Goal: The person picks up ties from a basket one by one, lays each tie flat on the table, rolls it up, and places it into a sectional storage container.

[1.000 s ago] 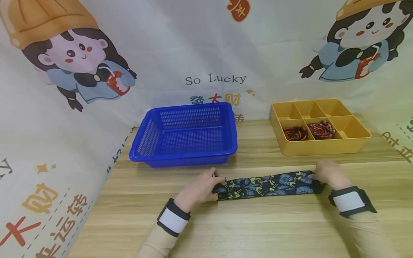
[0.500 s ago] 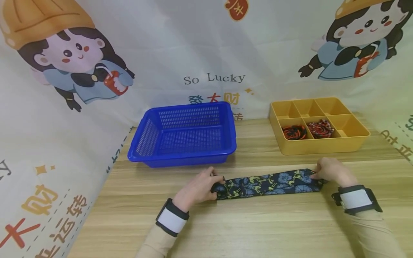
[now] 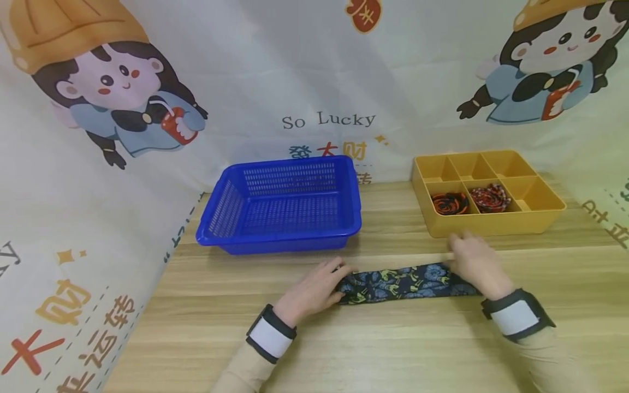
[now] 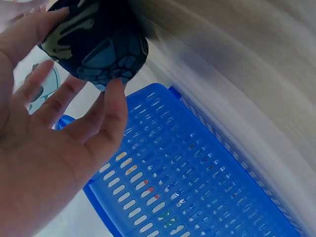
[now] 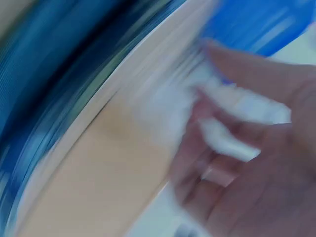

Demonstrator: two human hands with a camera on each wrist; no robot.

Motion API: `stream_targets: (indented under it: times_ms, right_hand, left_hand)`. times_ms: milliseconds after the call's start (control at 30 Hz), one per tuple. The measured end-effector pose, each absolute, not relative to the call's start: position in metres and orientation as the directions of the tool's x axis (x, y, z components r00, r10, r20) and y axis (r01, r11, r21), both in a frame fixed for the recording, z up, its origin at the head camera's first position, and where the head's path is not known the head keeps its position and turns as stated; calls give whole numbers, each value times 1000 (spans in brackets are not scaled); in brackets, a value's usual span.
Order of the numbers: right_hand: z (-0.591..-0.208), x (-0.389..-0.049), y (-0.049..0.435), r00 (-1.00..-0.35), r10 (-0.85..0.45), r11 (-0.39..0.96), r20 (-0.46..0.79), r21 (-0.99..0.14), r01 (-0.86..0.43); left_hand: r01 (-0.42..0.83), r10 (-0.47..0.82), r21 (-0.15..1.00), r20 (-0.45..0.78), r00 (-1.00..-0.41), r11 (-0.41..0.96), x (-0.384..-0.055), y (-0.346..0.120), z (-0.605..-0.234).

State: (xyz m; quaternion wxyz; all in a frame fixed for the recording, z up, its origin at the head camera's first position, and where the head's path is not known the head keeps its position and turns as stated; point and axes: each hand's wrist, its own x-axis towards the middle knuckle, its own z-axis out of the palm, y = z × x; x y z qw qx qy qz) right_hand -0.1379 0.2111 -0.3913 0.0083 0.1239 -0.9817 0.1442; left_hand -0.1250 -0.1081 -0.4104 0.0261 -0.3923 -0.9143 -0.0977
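A dark navy necktie [image 3: 403,283] with blue and yellow-green figures lies stretched across the wooden table. Its left end is rolled up, and my left hand [image 3: 312,289] holds that roll. In the left wrist view the rolled part of the necktie [image 4: 106,47] sits between thumb and fingers. My right hand [image 3: 476,266] hovers over the necktie's right end, hiding part of it. In the blurred right wrist view, the right hand [image 5: 252,163] has its fingers loosely bent with nothing between them, the necktie off to one side.
A blue plastic basket [image 3: 290,243] stands behind the left hand. At the back right is a yellow divided box [image 3: 496,225]; two front compartments hold rolled-up ties, one orange and black [image 3: 449,203], one red patterned [image 3: 490,198]. A printed cloth [image 3: 236,82] hangs behind.
My right hand has let go of the necktie's right end and moved left over it. The left hand has shifted slightly right with the roll.
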Motion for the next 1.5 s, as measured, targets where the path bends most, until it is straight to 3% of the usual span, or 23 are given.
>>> stream_targets:
  times_ms: [167, 333, 500, 667, 767, 1000, 1233, 1367, 1500]
  right_hand:
    - [-397, -120, 126, -813, -555, 708, 176, -414, -572]
    - [-406, -115, 87, -726, -626, 626, 284, -373, -685]
    - [-410, -120, 80, -730, -616, 601, 295, -423, -678]
    - [-408, -123, 80, -758, -610, 616, 231, -463, -637]
    - [-406, -125, 83, -784, -595, 654, 176, -462, -599]
    - [-402, -129, 95, -826, -561, 719, 48, -466, -516]
    - [-397, -125, 97, -807, -590, 725, 35, -416, -548]
    - [-396, -122, 94, -844, -536, 780, 21, -369, -505]
    - [-398, -122, 96, -860, -510, 824, -1, -287, -488]
  left_hand:
    - [693, 687, 261, 127, -715, 672, -124, -107, -411]
    - [622, 666, 400, 37, -745, 673, -123, -109, -407]
    - [638, 683, 391, 34, -730, 663, -124, -111, -407]
    - [709, 730, 306, 61, -681, 636, -123, -111, -406]
    - [710, 722, 281, 77, -687, 646, -122, -109, -405]
    - [692, 714, 365, 94, -694, 623, -119, -98, -408]
    - [710, 719, 322, 114, -686, 626, -116, -96, -406]
    - [756, 748, 269, 155, -645, 596, -115, -95, -406]
    - [763, 756, 293, 162, -634, 576, -115, -93, -409]
